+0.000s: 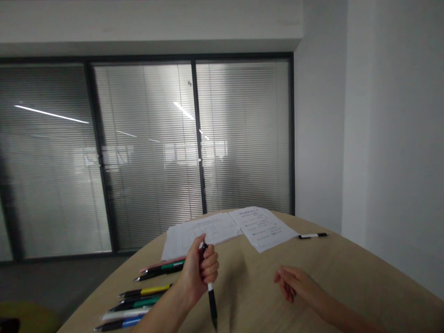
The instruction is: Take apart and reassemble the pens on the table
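My left hand (201, 268) is wrapped round a black and white pen (212, 305). The pen stands nearly upright with its tip pointing down, and my thumb is at its top end. Whether the tip touches the table cannot be told. Over the right part of the table is my right hand (294, 281), its fingers loosely curled together with nothing seen in them. Several pens lie in a group beside my left forearm, which partly covers them: a green and black one (166, 267), a yellow and black one (149, 291) and a blue one (121, 323) among them.
Printed sheets (262, 229) and another paper (201, 231) lie towards the far edge of the round wooden table (256, 286). A white and black pen (312, 236) rests at the sheets' right. Beyond stands a glass partition (149, 152) with blinds.
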`<action>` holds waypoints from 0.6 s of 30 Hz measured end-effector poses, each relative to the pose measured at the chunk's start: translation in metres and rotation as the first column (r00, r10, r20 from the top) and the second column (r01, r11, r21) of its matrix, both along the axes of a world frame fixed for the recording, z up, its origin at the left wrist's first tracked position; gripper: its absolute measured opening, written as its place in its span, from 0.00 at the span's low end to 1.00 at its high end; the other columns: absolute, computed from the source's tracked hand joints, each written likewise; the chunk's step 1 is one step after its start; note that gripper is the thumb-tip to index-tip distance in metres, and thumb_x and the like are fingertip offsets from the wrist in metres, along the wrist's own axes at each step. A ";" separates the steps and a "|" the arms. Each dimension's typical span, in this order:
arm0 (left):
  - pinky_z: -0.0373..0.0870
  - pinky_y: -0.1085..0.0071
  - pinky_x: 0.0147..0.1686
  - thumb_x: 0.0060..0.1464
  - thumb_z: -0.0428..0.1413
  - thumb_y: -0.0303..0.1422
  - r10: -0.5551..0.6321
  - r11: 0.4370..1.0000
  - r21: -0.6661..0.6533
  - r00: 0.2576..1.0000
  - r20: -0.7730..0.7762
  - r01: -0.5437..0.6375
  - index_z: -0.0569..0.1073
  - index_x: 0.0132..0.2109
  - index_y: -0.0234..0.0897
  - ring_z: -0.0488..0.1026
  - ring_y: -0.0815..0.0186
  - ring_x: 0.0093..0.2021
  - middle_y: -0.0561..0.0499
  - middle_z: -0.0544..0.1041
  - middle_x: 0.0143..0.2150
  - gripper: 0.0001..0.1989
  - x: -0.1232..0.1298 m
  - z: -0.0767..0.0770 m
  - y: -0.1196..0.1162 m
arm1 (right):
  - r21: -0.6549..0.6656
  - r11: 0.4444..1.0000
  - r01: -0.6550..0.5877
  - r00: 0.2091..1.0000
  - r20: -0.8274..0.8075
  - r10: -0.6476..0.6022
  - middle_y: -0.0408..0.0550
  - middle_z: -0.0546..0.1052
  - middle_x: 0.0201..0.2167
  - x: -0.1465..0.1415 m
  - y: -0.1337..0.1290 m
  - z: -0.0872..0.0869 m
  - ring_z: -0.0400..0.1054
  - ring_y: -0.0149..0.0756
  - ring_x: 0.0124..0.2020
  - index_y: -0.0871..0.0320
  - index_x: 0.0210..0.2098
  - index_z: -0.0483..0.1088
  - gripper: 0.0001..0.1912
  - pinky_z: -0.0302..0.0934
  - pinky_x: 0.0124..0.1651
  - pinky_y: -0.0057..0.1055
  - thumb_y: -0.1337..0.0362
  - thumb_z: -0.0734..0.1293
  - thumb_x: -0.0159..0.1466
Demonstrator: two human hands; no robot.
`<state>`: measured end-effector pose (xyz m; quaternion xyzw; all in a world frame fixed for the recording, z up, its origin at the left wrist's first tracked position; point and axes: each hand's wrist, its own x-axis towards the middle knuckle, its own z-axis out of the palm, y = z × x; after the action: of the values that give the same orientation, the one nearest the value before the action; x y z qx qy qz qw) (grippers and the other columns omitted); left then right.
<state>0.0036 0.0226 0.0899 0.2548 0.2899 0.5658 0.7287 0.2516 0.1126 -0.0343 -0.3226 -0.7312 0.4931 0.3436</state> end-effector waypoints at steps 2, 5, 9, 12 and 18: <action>0.39 0.83 0.08 0.53 0.35 0.54 -0.018 1.000 0.014 1.000 0.007 0.018 0.54 0.13 0.36 0.33 0.78 0.12 0.64 0.41 0.11 0.31 0.000 0.000 0.000 | -0.006 1.000 -0.007 1.000 0.008 0.007 0.38 0.64 0.14 0.000 0.001 -0.001 0.60 0.28 0.16 0.58 0.28 0.66 0.29 0.56 0.22 0.27 0.38 0.53 0.54; 0.40 0.83 0.08 0.51 0.33 0.58 -0.052 0.998 0.043 0.998 0.026 0.051 0.55 0.13 0.36 0.34 0.79 0.12 0.64 0.42 0.11 0.33 -0.001 0.000 0.000 | -0.013 1.000 0.000 1.000 0.015 0.001 0.39 0.65 0.15 0.001 0.001 -0.001 0.61 0.29 0.17 0.58 0.28 0.66 0.29 0.57 0.23 0.27 0.38 0.53 0.55; 0.40 0.83 0.07 0.52 0.32 0.56 -0.051 0.998 0.038 0.998 0.047 0.049 0.55 0.13 0.36 0.33 0.78 0.12 0.64 0.41 0.12 0.33 -0.003 -0.001 0.002 | -0.013 1.000 0.002 1.000 0.015 -0.002 0.39 0.64 0.14 0.001 0.000 0.000 0.60 0.28 0.16 0.58 0.27 0.66 0.29 0.55 0.22 0.27 0.38 0.53 0.54; 0.40 0.83 0.07 0.54 0.37 0.52 -0.059 0.998 0.037 0.998 0.038 0.058 0.55 0.13 0.36 0.33 0.78 0.12 0.64 0.41 0.11 0.30 -0.004 -0.002 0.003 | -0.014 1.000 -0.004 1.000 0.020 0.004 0.38 0.63 0.14 0.000 0.000 0.001 0.59 0.28 0.15 0.57 0.26 0.65 0.29 0.55 0.21 0.27 0.37 0.53 0.53; 0.38 0.83 0.07 0.50 0.45 0.38 -0.063 0.997 0.052 0.998 0.023 0.061 0.52 0.13 0.37 0.33 0.78 0.12 0.64 0.41 0.11 0.22 -0.005 -0.004 0.006 | -0.001 1.000 -0.005 1.000 0.015 0.005 0.38 0.63 0.14 0.000 -0.001 0.002 0.58 0.28 0.16 0.58 0.27 0.65 0.29 0.54 0.22 0.27 0.38 0.53 0.54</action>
<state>-0.0014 0.0282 0.0864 0.2750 0.2581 0.5533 0.7427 0.2514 0.1116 -0.0328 -0.3246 -0.7346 0.4917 0.3366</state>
